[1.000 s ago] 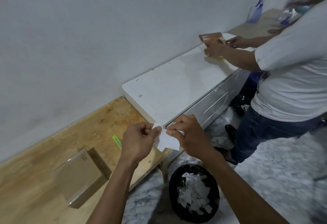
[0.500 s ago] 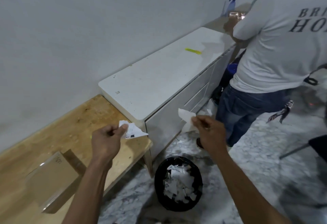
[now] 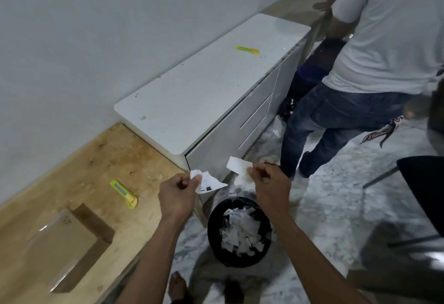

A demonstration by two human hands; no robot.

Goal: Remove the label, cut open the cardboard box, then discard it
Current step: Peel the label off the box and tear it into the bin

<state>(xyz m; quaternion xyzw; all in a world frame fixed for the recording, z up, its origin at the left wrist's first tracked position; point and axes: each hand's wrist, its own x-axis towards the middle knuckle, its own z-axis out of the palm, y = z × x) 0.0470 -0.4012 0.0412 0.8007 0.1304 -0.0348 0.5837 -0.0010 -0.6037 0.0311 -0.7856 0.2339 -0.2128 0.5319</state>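
Standing over the wooden bench [image 3: 79, 159] where the cardboard box [image 3: 64, 243] lies to the left, the person holds two torn label scraps above the black bin [image 3: 240, 231] — left hand [image 3: 177, 195] fingers pinching the printed piece [image 3: 207, 182], right hand [image 3: 270, 187] pinching the blank one [image 3: 237, 165].
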